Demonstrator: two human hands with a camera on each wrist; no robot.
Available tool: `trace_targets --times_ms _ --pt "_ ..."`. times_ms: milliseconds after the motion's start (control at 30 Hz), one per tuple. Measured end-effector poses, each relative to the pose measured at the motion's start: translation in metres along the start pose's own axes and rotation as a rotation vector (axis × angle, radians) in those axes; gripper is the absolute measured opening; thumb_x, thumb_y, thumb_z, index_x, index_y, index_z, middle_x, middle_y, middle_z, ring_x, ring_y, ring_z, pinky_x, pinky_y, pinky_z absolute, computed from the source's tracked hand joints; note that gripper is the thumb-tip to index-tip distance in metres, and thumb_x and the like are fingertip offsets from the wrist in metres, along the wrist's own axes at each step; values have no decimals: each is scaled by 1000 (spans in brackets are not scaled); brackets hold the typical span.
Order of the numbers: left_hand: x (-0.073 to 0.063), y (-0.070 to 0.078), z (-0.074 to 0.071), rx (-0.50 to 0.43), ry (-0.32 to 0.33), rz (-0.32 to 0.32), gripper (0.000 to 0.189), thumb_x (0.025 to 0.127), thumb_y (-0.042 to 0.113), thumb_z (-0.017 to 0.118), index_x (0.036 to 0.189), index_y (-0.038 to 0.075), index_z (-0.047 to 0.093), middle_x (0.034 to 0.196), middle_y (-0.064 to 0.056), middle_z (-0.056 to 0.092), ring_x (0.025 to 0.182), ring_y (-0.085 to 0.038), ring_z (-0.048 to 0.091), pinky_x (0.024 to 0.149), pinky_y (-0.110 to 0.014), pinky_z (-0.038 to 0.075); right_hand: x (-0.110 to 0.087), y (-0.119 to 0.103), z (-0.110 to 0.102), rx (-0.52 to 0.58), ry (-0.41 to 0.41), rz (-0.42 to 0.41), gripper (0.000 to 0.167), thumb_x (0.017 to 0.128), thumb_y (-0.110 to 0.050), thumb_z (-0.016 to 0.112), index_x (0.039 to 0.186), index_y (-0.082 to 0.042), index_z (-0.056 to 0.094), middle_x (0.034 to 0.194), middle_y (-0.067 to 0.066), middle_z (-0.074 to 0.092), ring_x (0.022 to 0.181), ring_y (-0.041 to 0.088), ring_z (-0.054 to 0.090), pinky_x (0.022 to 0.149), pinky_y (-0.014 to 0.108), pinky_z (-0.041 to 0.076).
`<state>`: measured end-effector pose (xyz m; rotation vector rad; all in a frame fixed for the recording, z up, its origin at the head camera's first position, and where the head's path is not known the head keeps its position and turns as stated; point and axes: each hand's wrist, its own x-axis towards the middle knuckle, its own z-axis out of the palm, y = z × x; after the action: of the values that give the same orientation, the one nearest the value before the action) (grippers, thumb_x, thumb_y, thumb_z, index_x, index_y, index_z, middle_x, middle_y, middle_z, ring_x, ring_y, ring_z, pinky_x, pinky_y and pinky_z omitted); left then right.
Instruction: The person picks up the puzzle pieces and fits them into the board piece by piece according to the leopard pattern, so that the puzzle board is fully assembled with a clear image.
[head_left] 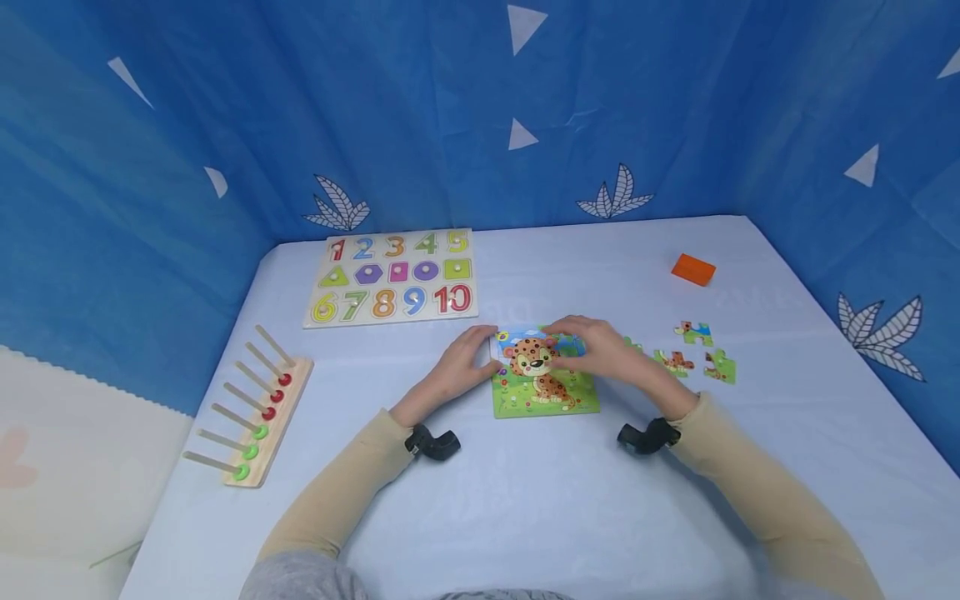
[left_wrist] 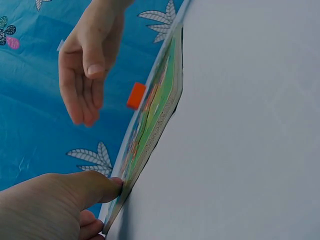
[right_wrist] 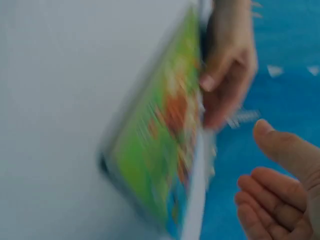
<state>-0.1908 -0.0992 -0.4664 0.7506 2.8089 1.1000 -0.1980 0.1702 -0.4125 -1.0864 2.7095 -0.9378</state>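
A jigsaw puzzle [head_left: 547,392] with a leopard-cub picture lies on the table between the hands. My left hand [head_left: 459,367] grips its left side, thumb on the edge and fingers by the upper left corner. In the left wrist view the left thumb [left_wrist: 102,187] presses the puzzle's rim. Over the upper right corner is my right hand [head_left: 596,346], its fingers loosely bent. The right wrist view, though blurred, shows the right hand [right_wrist: 285,185] apart from the puzzle [right_wrist: 155,145] and holding nothing.
Several loose puzzle pieces [head_left: 722,367] lie right of the right hand. An orange block [head_left: 693,269] sits farther back. A number-and-shape board [head_left: 390,283] is at the back left. Nearer on the left stands a wooden peg rack [head_left: 281,417] with red and green rings.
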Motion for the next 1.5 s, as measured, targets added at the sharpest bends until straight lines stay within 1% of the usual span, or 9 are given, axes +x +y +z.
trace_targets --times_ms 100,267,367,467,600,867,1200,1367,1500 --pt "0 0 1 7 -4 -6 65 85 22 70 138 -2 41 140 -16 43 132 -28 36 111 -36 26 -17 20 -30 93 36 88 51 82 -20 75 126 -1 57 124 14 58 114 35 52 96 54 43" --pt "-1 -1 0 8 11 -10 65 84 22 71 137 -2 42 140 -17 43 131 -29 37 111 -37 27 -58 70 -78 45 73 329 47 89 -15 66 130 2 52 131 22 50 119 42 45 99 59 36" --pt "-2 -1 -2 -1 20 -4 65 84 21 71 137 -3 42 139 -17 43 131 -29 37 111 -38 27 -83 94 -94 35 87 478 48 91 -14 63 133 5 48 135 26 44 123 45 39 100 61 33" --pt "-3 -1 -2 2 26 -2 65 83 21 71 136 -3 43 139 -17 44 130 -29 38 111 -38 27 -99 109 -98 29 65 553 53 91 -18 64 134 6 45 137 28 41 125 47 36 101 61 31" --pt "-4 -1 -2 1 30 -8 64 83 21 72 136 -3 44 138 -17 45 130 -29 38 111 -38 28 -107 118 -95 -28 34 555 57 89 -22 67 132 9 45 135 31 41 124 47 35 100 62 31" --pt "-2 0 0 -13 24 0 64 84 21 72 136 -2 43 139 -17 44 130 -29 38 110 -38 28 -114 115 -92 -146 46 564 53 87 -16 68 129 10 48 132 32 43 122 48 35 100 63 31" --pt "0 0 -1 -10 23 0 64 83 21 72 136 -3 44 138 -18 44 129 -30 39 110 -39 29 -121 118 -91 -149 100 533 48 89 -19 67 126 7 52 129 31 46 118 47 40 95 64 35" --pt "0 0 -1 -17 13 4 64 83 20 72 136 -3 44 138 -18 44 129 -30 39 110 -39 28 -110 97 -84 -115 186 468 45 87 -21 68 123 3 57 124 25 52 113 43 45 87 65 41" --pt "1 1 -1 -24 10 3 64 83 20 72 136 -3 44 139 -17 44 130 -29 38 110 -38 28 -86 65 -67 -98 208 314 40 83 -16 73 118 -1 62 117 19 59 107 39 52 82 62 46"
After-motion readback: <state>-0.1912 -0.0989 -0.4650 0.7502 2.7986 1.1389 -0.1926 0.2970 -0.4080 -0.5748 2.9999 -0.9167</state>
